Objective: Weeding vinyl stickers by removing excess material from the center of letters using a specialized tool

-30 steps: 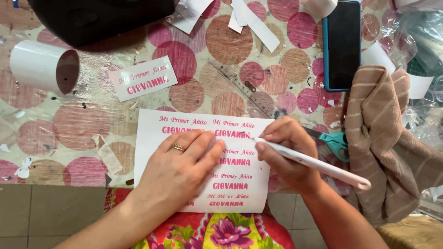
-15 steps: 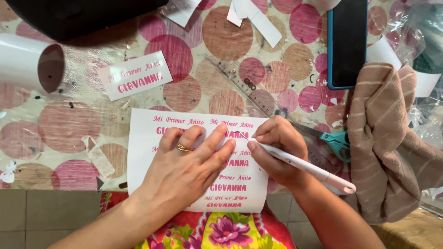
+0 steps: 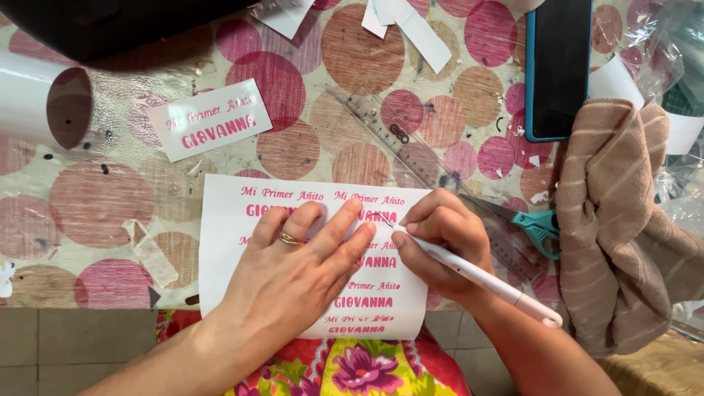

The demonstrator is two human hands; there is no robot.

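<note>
Sheet [image 3: 227, 242] of white paper with rows of pink lettering is what we have in front of us, lying at the near edge of the table [image 3: 110, 198], its lower end hanging just over that edge above our flowered lap.

From the head view, our left hand [image 3: 293, 271] is pressed flat on the middle of the sheet, fingers spread and open, a gold ring on one finger, holding nothing. Our right hand [image 3: 447, 242] sits just beside it, touching the sheet's right edge, and its grip is closed around a slim white pen-shaped tool [image 3: 477, 275]. The tool's fine tip meets the sheet right by our left fingertips, and its back end points toward our right elbow.

Around us: a cut label [image 3: 209, 128] with the same pink lettering lies apart, up and left of the sheet. A clear ruler [image 3: 389, 139] runs diagonally above our right hand, teal-handled scissors [image 3: 532, 224] lie just right of it, and a striped beige cloth [image 3: 623, 227] is bunched on the right. A dark phone [image 3: 559, 66] in a blue case sits at top right, a white roll [image 3: 44, 103] at far left.
</note>
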